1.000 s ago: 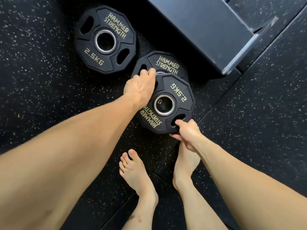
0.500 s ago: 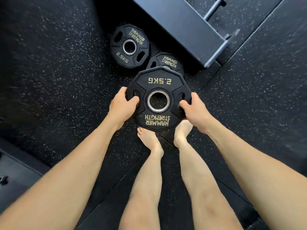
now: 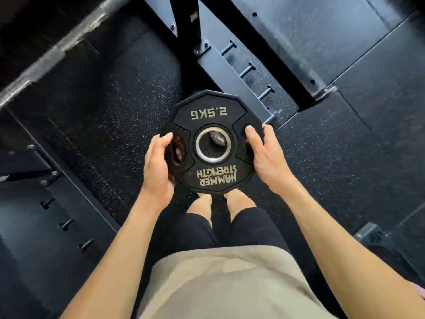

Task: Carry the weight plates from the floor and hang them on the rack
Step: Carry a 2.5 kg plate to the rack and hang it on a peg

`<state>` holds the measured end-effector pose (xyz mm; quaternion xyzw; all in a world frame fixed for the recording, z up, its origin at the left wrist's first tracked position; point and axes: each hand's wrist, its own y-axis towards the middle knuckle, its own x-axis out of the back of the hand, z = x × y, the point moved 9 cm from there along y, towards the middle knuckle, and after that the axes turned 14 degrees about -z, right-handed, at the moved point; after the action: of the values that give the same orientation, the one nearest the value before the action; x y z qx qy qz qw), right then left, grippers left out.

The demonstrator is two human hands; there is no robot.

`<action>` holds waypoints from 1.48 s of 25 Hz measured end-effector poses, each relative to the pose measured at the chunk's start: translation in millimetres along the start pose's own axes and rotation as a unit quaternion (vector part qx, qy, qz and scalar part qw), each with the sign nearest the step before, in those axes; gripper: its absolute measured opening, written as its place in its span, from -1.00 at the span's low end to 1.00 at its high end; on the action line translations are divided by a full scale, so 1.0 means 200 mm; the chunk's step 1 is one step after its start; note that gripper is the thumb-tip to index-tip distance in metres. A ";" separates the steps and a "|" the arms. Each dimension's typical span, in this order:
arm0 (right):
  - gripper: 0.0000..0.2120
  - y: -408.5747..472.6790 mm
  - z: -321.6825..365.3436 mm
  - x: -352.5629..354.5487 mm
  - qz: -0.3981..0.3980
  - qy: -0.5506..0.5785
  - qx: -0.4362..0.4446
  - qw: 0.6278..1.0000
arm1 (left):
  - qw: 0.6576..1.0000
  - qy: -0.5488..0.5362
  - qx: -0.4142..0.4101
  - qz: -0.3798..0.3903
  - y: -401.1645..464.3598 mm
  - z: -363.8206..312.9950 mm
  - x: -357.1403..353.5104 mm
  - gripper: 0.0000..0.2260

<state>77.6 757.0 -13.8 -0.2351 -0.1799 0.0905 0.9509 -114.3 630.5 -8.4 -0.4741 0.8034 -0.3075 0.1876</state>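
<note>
left hand (image 3: 157,168) at plate's 9 o'clock, fingers hooked through its grip slot | weight plate (image 3: 212,143) held flat in mid-air at frame centre, above the feet | right hand (image 3: 266,155) at 3 o'clock, fingers wrapped on rim | rack (image 3: 232,74) at 12 o'clock

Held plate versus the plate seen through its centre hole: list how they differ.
The held plate is up in the left hand and right hand; the floor plate lies untouched below. The held plate shows whole; the floor plate only partly. Both are black with pale 2.5KG lettering.
</note>
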 end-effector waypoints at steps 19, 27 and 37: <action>-0.66 -1.50 0.52 -0.34 0.491 -0.187 0.297 0.797 | 0.770 -0.426 -0.110 -0.463 -1.87 0.39 0.97 -0.82; -0.69 -2.79 -0.12 -0.43 0.645 -0.220 0.343 0.647 | 0.612 -0.467 -0.141 -0.622 -2.77 1.14 1.65 -0.79; -0.72 -4.02 -0.71 -0.65 0.725 -0.247 0.367 0.528 | 0.519 -0.493 -0.160 -0.680 -3.44 1.62 2.45 -0.79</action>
<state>82.8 -37.1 215.8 0.1163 -0.1259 0.8612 0.4786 287.0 -149.3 208.8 -0.9738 0.0509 0.0748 0.2086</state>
